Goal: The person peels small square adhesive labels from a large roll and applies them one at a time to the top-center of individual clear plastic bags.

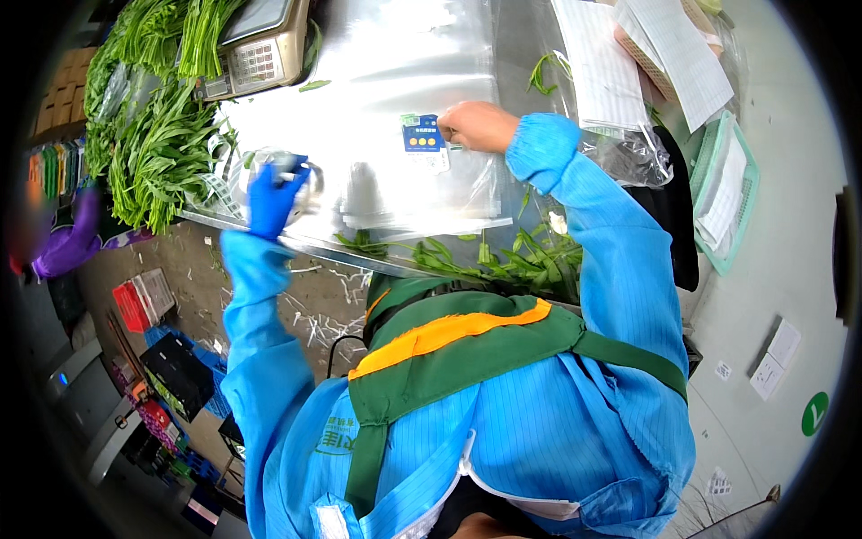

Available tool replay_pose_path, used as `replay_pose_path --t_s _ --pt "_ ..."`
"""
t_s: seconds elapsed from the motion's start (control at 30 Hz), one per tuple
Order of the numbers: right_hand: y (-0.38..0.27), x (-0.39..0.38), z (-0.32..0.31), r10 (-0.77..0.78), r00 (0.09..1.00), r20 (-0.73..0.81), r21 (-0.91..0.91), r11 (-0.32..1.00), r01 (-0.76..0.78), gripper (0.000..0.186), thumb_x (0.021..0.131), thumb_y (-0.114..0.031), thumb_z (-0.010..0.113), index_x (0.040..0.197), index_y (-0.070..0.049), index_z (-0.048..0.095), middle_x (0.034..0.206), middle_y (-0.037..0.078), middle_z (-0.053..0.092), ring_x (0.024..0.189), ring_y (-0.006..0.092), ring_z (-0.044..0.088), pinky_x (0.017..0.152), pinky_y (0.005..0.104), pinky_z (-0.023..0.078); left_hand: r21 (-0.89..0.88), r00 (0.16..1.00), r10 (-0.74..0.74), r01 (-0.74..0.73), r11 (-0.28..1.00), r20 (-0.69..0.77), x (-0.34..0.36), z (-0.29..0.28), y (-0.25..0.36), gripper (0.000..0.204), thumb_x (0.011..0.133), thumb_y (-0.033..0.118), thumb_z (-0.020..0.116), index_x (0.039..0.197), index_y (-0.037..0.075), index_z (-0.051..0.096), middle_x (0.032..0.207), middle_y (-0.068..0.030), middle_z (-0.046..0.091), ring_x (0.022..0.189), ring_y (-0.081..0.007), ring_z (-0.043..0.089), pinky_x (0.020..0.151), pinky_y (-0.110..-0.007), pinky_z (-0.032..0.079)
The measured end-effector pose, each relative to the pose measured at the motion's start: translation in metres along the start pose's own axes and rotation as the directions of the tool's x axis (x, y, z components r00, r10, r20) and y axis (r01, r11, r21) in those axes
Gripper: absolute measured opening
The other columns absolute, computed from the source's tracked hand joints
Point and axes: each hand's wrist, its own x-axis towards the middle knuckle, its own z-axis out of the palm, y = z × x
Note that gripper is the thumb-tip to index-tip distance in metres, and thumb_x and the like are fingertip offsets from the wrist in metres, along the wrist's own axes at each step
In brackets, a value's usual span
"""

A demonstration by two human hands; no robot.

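Note:
My left hand [272,199], in a blue glove, is at the table's near left edge. Its thumb and fingers close around a round whitish roll [314,187], partly hidden by the glove. My bare right hand [483,126] is closed, with its fingertips at the right edge of a blue and white label [422,135]. That label lies on a stack of clear plastic bags [395,72], which covers the middle of the table. Beside the left hand trails a pale strip [218,184], next to the greens.
Leafy greens [157,135] are heaped at the left, against a scale [260,58]. Loose leaves [512,260] lie along the near edge. Papers [606,67] and a pink basket [655,63] stand at the far right, with a green basket [741,193] beyond the table. A purple sleeve [67,247] shows at left.

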Motion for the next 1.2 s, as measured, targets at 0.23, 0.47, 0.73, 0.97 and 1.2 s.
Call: replay_pose_path --t_s 0.23,0.47,0.73,0.97,1.2 --pt "0.009 0.002 0.028 0.040 0.954 -0.297 -0.069 0.996 -0.064 0.013 0.078 -0.015 0.068 0.082 -0.005 0.061 0.090 0.015 0.064 0.089 0.0336 0.061 0.077 0.0453 0.048 0.026 0.938 0.042 -0.054 0.998 0.343 -0.023 0.149 0.011 0.035 0.074 0.019 0.079 0.105 0.005 0.066 0.094 -0.0080 0.066 0.081 -0.0202 0.062 0.073 -0.033 0.050" --pt "-0.016 -0.028 -0.003 0.266 0.963 -0.052 0.433 0.874 -0.218 0.043 0.081 -0.032 0.070 0.111 -0.004 0.058 0.112 0.017 0.059 0.101 0.0330 0.058 0.085 0.0392 0.047 -0.142 0.910 -0.042 0.110 0.984 0.413 -0.004 0.144 -0.022 0.025 0.085 0.018 0.069 0.103 0.000 0.068 0.098 -0.0129 0.069 0.088 -0.0188 0.065 0.079 -0.032 0.050" --pt "-0.046 -0.068 -0.003 0.018 0.908 -0.419 0.137 0.990 0.043 0.042 0.081 -0.033 0.070 0.112 -0.006 0.062 0.100 0.013 0.064 0.106 0.0294 0.056 0.092 0.0455 0.041 -0.218 0.898 -0.116 0.226 0.949 0.425 0.008 0.109 0.015 0.028 0.090 0.021 0.064 0.108 0.000 0.067 0.100 -0.0108 0.070 0.087 -0.0173 0.064 0.080 -0.031 0.049" --pt "0.015 -0.006 -0.037 0.341 0.835 -0.431 0.579 0.814 -0.033 0.019 0.086 -0.017 0.064 0.094 -0.001 0.068 0.087 0.011 0.069 0.080 0.0201 0.064 0.076 0.0329 0.050 -0.711 0.937 -0.349 0.262 0.652 0.026 0.010 0.068 0.057 0.047 0.096 0.043 0.051 0.115 0.001 0.063 0.093 -0.0015 0.061 0.064 -0.0067 0.041 0.062 -0.022 0.040" --pt "-0.003 0.011 -0.077 0.346 0.094 -0.933 0.352 0.935 0.048 0.018 0.085 -0.018 0.065 0.094 -0.002 0.066 0.086 0.012 0.067 0.079 0.0228 0.063 0.075 0.0353 0.049 -0.754 0.848 -0.315 0.526 0.394 0.426 -0.011 0.080 0.044 0.056 0.098 0.050 0.039 0.132 0.007 0.052 0.122 -0.0044 0.060 0.096 -0.0133 0.052 0.083 -0.028 0.044"
